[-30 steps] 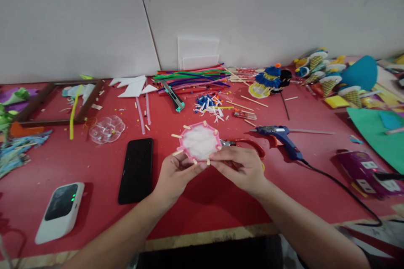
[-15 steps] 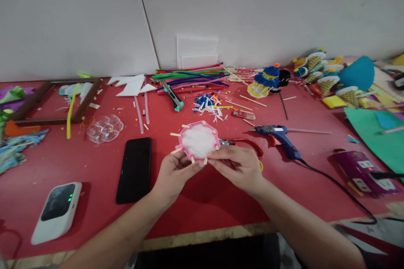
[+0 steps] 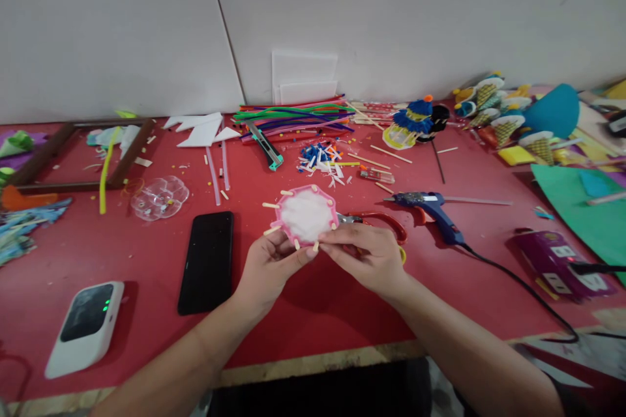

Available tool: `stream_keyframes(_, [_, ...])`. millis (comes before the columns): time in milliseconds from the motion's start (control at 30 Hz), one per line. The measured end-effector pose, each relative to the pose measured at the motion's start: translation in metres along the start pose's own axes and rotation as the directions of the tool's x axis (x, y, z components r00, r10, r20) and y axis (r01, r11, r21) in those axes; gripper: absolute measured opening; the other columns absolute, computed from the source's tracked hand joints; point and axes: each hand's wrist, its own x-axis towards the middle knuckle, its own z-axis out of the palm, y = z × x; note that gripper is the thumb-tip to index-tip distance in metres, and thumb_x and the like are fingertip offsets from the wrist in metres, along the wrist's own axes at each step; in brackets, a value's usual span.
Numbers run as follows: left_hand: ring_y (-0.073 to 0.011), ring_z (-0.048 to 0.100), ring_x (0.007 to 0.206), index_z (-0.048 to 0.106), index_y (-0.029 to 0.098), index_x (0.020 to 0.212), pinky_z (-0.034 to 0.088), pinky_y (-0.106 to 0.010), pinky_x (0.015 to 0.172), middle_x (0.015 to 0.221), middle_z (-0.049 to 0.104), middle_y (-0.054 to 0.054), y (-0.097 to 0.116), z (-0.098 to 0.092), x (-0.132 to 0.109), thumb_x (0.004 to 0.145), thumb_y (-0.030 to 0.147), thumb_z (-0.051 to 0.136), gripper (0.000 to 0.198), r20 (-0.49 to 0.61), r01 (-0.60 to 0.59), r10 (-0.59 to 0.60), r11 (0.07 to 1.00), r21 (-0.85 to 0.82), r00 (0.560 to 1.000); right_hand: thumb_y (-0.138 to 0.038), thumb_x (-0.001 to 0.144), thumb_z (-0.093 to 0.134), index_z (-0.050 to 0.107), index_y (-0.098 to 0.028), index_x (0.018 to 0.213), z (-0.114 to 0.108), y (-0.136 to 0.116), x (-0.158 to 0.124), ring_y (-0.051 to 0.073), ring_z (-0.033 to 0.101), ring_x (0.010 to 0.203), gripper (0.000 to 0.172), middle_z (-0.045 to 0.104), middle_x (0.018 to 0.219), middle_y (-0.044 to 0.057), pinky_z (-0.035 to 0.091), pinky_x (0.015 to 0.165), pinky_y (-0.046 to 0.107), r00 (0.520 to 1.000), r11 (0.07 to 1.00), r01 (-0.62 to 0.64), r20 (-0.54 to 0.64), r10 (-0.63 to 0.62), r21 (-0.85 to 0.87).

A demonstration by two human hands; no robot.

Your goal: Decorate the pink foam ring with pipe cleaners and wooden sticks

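Note:
Between my two hands, above the red table, is a small round craft piece [image 3: 307, 214] with a white middle and a pink rim. Short pale sticks stand out around that rim. My left hand [image 3: 268, 267] grips its lower left edge, thumb along the front. The fingers of my right hand [image 3: 368, 254] are closed on the lower right edge. Behind my right hand lie pliers with red handles [image 3: 398, 225], partly hidden. A blue glue gun [image 3: 433, 208] rests to the right, and a black phone [image 3: 206, 264] lies left of my left hand.
On the red table [image 3: 313, 332] lie a cutter knife [image 3: 267, 146], pipe cleaners [image 3: 293, 116], cut scraps [image 3: 320, 159] and a lighter [image 3: 376, 174]. A white device [image 3: 85, 326] is at the left, a purple power strip [image 3: 562, 264] at the right. A blue pompom figure [image 3: 415, 120] stands at the back.
The view has shifted very slightly. Both hands keep their hold on the craft piece, which stays in nearly the same place.

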Motion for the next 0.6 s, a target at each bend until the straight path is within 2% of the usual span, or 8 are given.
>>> stream_keyframes(133, [-0.0137,0.073,0.080,0.073,0.017,0.081,0.055,-0.022,0.079,0.086,0.079,-0.003,-0.0007,-0.0009,0.0003,0.061,0.018,0.087,0.024,0.009,-0.003,0.003,1.000,-0.024,1.000,-0.011,0.082,0.069,0.074,-0.021,0.093,0.0003,-0.0001,-0.0004,0.013,0.074,0.073,0.016,0.078,0.080,0.002,0.060,0.071,0.019,1.000,1.000,0.013,0.005,-0.013,-0.006])
stream_keyframes(233, [-0.0116,0.073,0.080,0.074,0.017,0.085,0.055,-0.019,0.078,0.087,0.080,-0.002,-0.0006,-0.0017,0.0015,0.062,0.018,0.087,0.026,0.036,-0.009,0.010,0.999,-0.034,0.999,-0.011,0.082,0.069,0.074,-0.021,0.093,0.0009,0.0001,-0.0011,0.013,0.074,0.073,0.016,0.077,0.079,0.001,0.060,0.070,0.019,1.000,1.000,0.016,0.004,-0.016,-0.011])
stream_keyframes(333, [-0.0109,0.073,0.082,0.075,0.018,0.088,0.054,-0.018,0.078,0.089,0.080,-0.002,0.0001,-0.0011,0.0022,0.063,0.018,0.087,0.028,0.060,-0.012,0.015,0.999,-0.041,0.998,-0.012,0.083,0.068,0.074,-0.022,0.094,0.0010,0.0006,-0.0016,0.013,0.074,0.073,0.016,0.077,0.080,0.001,0.061,0.070,0.020,1.000,1.000,0.017,0.006,-0.017,-0.008])
stream_keyframes(467, [-0.0100,0.073,0.077,0.076,0.019,0.082,0.054,-0.016,0.075,0.084,0.080,0.000,0.0008,0.0011,0.0023,0.062,0.016,0.088,0.024,0.064,0.009,-0.004,0.996,-0.084,0.998,-0.011,0.082,0.069,0.073,-0.022,0.094,-0.0010,0.0012,-0.0019,0.013,0.073,0.073,0.017,0.077,0.081,0.001,0.060,0.070,0.020,1.000,1.000,0.006,0.017,-0.006,0.010])
stream_keyframes(600, [-0.0120,0.074,0.076,0.077,0.019,0.079,0.055,-0.017,0.075,0.082,0.080,-0.002,0.0014,-0.0003,0.0023,0.057,0.019,0.090,0.026,0.082,0.025,-0.017,0.995,-0.093,0.996,-0.010,0.081,0.069,0.073,-0.021,0.095,-0.0029,0.0007,-0.0023,0.012,0.073,0.074,0.018,0.077,0.081,0.002,0.059,0.070,0.019,0.999,1.000,-0.009,0.036,0.009,0.016])
